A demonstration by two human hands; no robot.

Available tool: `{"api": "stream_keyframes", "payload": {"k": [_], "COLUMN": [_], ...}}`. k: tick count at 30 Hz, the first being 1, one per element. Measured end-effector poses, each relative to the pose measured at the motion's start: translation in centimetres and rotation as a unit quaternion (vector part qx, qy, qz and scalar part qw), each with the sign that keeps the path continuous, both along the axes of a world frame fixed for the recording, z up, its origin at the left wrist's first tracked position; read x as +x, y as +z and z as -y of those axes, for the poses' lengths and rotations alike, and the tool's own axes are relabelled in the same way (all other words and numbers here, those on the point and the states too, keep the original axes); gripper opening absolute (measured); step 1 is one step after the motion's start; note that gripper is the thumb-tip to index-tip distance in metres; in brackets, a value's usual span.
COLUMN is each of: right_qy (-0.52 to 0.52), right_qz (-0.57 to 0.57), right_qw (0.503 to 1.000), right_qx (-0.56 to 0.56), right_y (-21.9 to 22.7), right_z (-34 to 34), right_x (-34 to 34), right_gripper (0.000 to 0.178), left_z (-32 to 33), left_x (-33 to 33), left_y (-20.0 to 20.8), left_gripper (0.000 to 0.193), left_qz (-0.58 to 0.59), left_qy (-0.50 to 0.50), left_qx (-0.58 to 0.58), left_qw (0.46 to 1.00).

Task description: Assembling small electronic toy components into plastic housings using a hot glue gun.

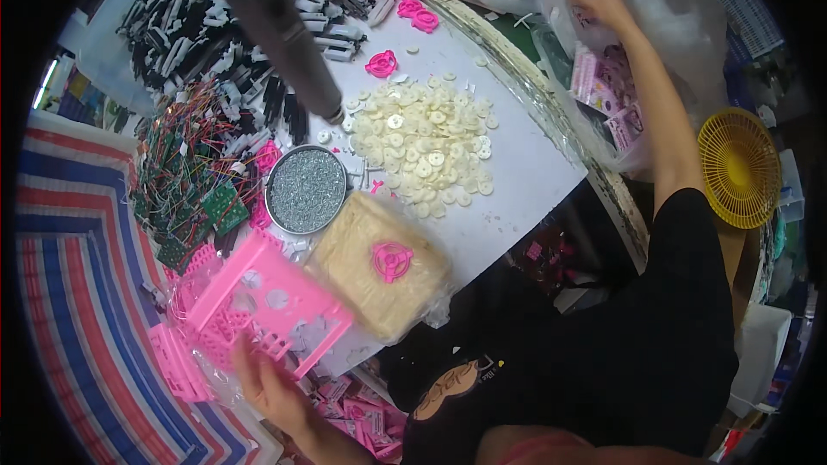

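Note:
My left hand is low at the left, fingers stretched out against the lower edge of pink plastic parts. The largest is a pink plastic housing with round cutouts, lying tilted beside clear wrap and pink lattice pieces. My right hand reaches far to the upper right, its fingers bent closed on the rim of a clear plastic bag. Pink printed packages show inside that bag. Between my arms, a pink wheel-shaped part rests on a tan block wrapped in clear film.
A pile of cream discs covers the white table's middle, beside a round tin of small screws. Wired green circuit boards and black and grey parts crowd the left. A grey power screwdriver hangs overhead. A yellow basket stands right.

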State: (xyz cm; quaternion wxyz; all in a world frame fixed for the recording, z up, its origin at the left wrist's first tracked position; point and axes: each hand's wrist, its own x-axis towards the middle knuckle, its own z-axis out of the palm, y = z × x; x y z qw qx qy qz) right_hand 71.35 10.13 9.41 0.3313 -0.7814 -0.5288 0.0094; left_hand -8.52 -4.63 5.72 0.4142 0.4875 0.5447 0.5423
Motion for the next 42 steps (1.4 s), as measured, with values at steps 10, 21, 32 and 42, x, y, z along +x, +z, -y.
{"api": "stream_keyframes", "payload": {"k": [10,21,32,42], "right_qy": [0.255,0.458,0.399,0.391], "right_qz": [-0.385,-0.321,-0.478,-0.652], "right_qw": [0.876,0.828,0.781,0.625], "right_qx": [0.140,0.043,0.040,-0.179], "right_y": [6.5,0.3,-3.2,-3.5], "right_z": [10.1,6.1,10.6,9.2], "right_x": [-39.4,-46.6,-52.6,-53.3], "right_gripper": [0.043,0.083,0.049,0.048], "left_z": [2.6,1.8,0.0,0.0], "left_x": [13.8,10.8,9.7,5.7], "left_y": [1.0,1.3,0.5,2.2], "left_gripper": [0.110,0.063,0.077,0.095], "left_qz": [-0.338,0.304,0.017,0.194], "left_qy": [-0.109,-0.169,0.091,0.074], "left_qx": [0.191,0.020,0.123,0.139], "left_qw": [0.915,0.937,0.988,0.968]}}
